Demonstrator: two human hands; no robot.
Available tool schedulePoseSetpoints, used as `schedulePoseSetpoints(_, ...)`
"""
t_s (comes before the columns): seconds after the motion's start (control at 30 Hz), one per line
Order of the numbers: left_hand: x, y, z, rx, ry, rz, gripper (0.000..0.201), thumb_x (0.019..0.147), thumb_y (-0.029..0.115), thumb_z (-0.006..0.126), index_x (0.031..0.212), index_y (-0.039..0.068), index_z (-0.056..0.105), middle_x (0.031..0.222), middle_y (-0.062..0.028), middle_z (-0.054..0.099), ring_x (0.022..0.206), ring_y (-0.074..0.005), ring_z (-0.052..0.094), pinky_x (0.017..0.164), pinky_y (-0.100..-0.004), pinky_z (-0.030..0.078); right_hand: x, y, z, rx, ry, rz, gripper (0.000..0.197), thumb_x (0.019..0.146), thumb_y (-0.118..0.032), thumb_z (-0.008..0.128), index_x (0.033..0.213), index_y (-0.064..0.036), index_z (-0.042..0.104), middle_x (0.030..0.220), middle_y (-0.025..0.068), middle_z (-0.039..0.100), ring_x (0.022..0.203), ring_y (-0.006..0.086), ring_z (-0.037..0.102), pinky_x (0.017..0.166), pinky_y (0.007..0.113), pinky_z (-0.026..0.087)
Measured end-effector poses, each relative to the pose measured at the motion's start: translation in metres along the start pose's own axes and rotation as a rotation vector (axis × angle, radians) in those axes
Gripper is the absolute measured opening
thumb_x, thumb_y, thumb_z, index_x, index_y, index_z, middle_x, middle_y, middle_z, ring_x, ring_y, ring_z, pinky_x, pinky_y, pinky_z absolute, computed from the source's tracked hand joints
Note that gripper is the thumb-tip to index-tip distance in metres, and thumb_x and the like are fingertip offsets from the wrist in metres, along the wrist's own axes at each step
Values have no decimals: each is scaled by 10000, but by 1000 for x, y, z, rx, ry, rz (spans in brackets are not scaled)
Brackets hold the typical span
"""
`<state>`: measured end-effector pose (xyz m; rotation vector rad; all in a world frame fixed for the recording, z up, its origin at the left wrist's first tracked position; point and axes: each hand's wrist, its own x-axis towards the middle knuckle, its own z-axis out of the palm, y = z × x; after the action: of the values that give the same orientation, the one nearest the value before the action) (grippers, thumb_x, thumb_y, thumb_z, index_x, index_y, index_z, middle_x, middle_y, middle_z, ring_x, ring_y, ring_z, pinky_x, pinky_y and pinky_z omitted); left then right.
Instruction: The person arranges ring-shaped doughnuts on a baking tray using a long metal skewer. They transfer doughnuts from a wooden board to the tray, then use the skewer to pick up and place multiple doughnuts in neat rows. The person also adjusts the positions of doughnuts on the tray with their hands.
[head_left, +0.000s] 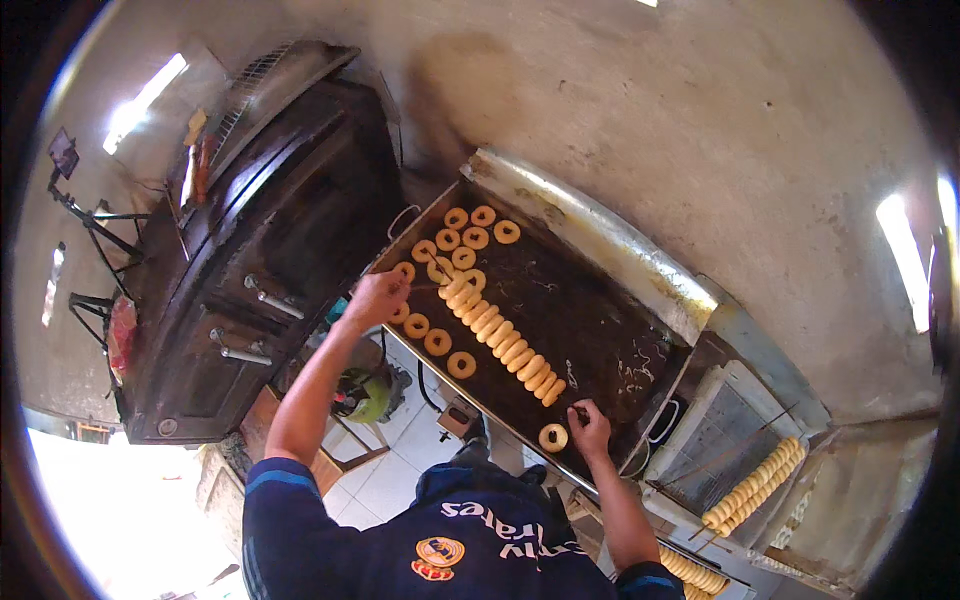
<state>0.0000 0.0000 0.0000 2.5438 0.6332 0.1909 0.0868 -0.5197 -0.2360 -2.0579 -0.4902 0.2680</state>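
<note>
Pale ring-shaped doughnuts (500, 342) stand packed in a long row across a dark, shallow metal tray (600, 350). A thin stick (431, 258) pokes out at the row's far left end. My left hand (380, 298) is over the tray's left edge, fingers closed beside loose rings; what they pinch, if anything, is hidden. My right hand (590, 428) has curled fingers near the row's right end, and I cannot make out what is in them. Next to it, a single ring (553, 437) lies at the front edge. Several loose rings (476, 237) lie flat in the tray's far left part.
A dark oven with handles (272, 298) stands to the left. At the right, a rack (715, 440) carries rings threaded on sticks (755, 487); more stacked rings (692, 574) are below. A metal guard (600, 235) backs the tray. A green round object (362, 396) is on the tiled floor.
</note>
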Motion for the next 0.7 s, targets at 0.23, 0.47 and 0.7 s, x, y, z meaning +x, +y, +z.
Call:
schedulePoseSetpoints(0.23, 10, 50, 188, -142, -18, 56, 211, 980, 201, 699, 1047, 16, 775, 950, -252, 781, 930, -486, 744, 826, -562, 593, -30, -26, -146, -523, -37, 195, 182, 1000, -320, 742, 1135, -201, 721, 926, 124, 806, 887, 397, 791, 737, 523, 594)
schedulePoseSetpoints(0.47, 79, -6, 215, 121, -99, -239, 294, 992, 268, 684, 1102, 10, 772, 1078, -282, 775, 1034, -475, 744, 892, -578, 580, -18, -36, -152, -484, -129, 175, 203, 1014, -273, 722, 1187, -169, 698, 906, 128, 798, 881, 400, 785, 760, 525, 592)
schedulePoseSetpoints(0.7, 84, 24, 178, -122, -170, -99, 284, 1008, 269, 652, 1143, 41, 756, 1062, -280, 778, 1051, -456, 757, 883, -554, 578, 11, 35, -99, -236, -7, 72, 213, 1007, -286, 749, 1181, -167, 720, 971, 139, 802, 935, 391, 790, 782, 498, 604)
